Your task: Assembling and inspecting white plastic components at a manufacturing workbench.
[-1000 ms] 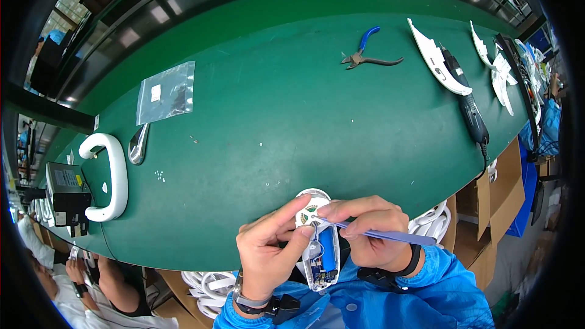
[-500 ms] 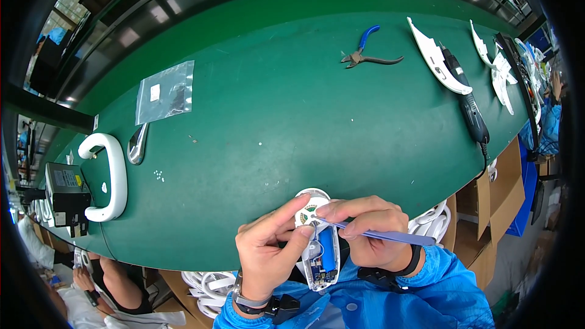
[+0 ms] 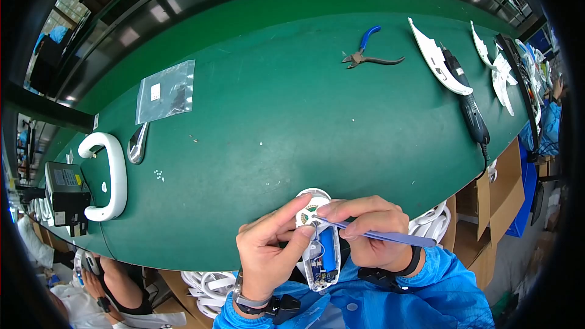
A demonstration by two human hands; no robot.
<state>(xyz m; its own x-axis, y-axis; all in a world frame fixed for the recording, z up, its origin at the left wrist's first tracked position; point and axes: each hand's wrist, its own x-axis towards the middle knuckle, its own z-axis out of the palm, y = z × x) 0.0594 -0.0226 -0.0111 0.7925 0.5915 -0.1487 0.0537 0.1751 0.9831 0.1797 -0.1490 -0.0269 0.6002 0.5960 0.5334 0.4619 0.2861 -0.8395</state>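
My left hand (image 3: 271, 250) is closed around an opened white device housing (image 3: 309, 271) at the table's near edge. Inside the housing sit a blue cylindrical battery (image 3: 328, 248), a blue circuit board (image 3: 319, 273) and thin wires. At its upper end is a round white part (image 3: 309, 212) with slots, and the left index finger and thumb press at its side. Pinched in my right hand (image 3: 375, 231) are slim purple-blue tweezers (image 3: 390, 236). Their tip points at the middle of the round part; whether it touches is too small to tell. The right fingertips rest by the round part's edge.
Blue-handled cutting pliers (image 3: 365, 49), a black corded electric screwdriver (image 3: 468, 100) and white shell pieces (image 3: 436, 55) lie at the far right. To the left are a clear plastic bag (image 3: 164, 94), a white curved handle (image 3: 119, 173) and a black box device (image 3: 66, 186). A co-worker's hand (image 3: 94, 283) shows lower left.
My hands, the housing and the tweezers have stayed almost still. At the lower left, the co-worker's hands and arm have shifted slightly.
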